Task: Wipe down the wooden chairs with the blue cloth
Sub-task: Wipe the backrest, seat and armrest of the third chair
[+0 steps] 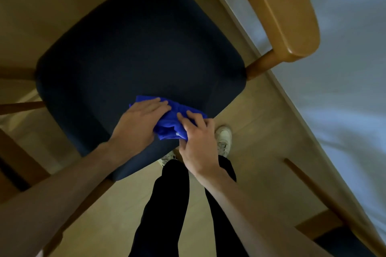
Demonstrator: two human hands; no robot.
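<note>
Left hand (pixel 139 123) lies flat, fingers straight and together, pressing down on the blue cloth (pixel 169 120). Right hand (pixel 198 137) sits just right of it, fingertips curled onto the cloth's near-right part, pinching or bunching a fold; can't tell how firm the pinch is. Cloth is crumpled between both hands, on the near edge of the chair's dark seat (pixel 137 44), partly hanging over that edge.

Beyond the hands, away from the person, the whole seat pad stretches out; no way to tell which part is wiped. Far right of the right hand, the wooden backrest (pixel 277 6) and its post; left of the left hand, wooden legs (pixel 18 107) low in shadow. Below the hands: floor, the person's dark trousers, white shoes (pixel 224 137). Right of the chair, a bed w/ pale sheet (pixel 344 58).

Risks, as I judge:
- Cloth is bunched, so little of it meets the surface; strokes may skip patches. Cause: wiping w/o flattening first.
- Cloth sits at the seat edge; if the right hand lets go while the left slides, it may slip to the floor and pick up dirt.
- Task names the wood; hands are on the pad. Backrest, post and legs could get missed, esp. the dim left legs.
- Hard push on the seat edge could tip or scoot the chair.
</note>
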